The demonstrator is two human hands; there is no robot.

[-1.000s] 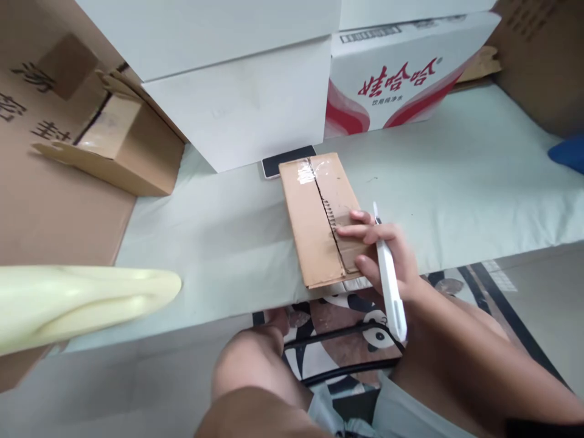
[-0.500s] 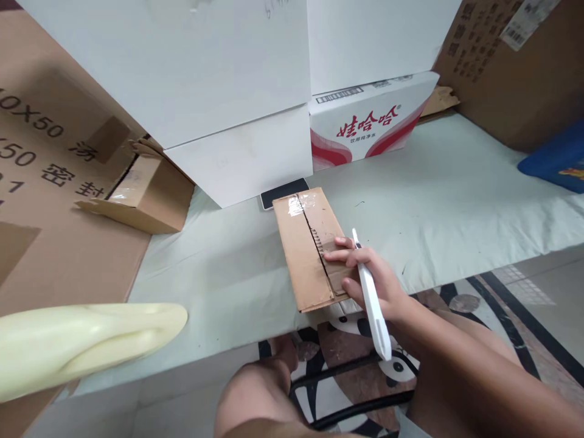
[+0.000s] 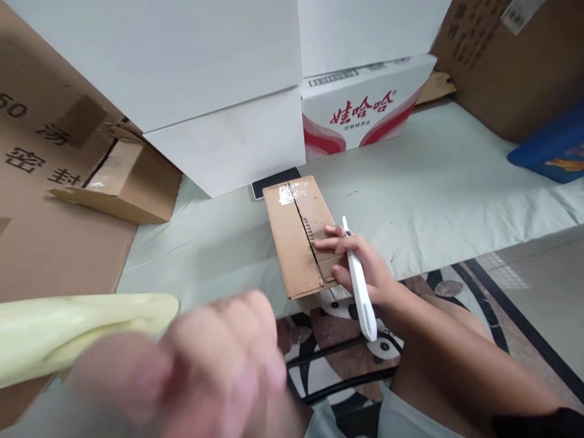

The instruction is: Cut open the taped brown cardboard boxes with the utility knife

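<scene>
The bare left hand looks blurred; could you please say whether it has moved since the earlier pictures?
Yes, into view: unseen earlier, the bare left hand now partly covers the smooth pale yellow object, which no hand covered before.

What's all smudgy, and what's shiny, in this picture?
In the head view, the left hand is smeared by blur; also in the head view, glare whitens the tape on the carton under the right hand, which looks sharper.

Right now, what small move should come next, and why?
Probably bring the left hand to the left flap of the small cardboard box: the right hand lies on the right flap, at the dark gap, while holding the white utility knife.
</scene>
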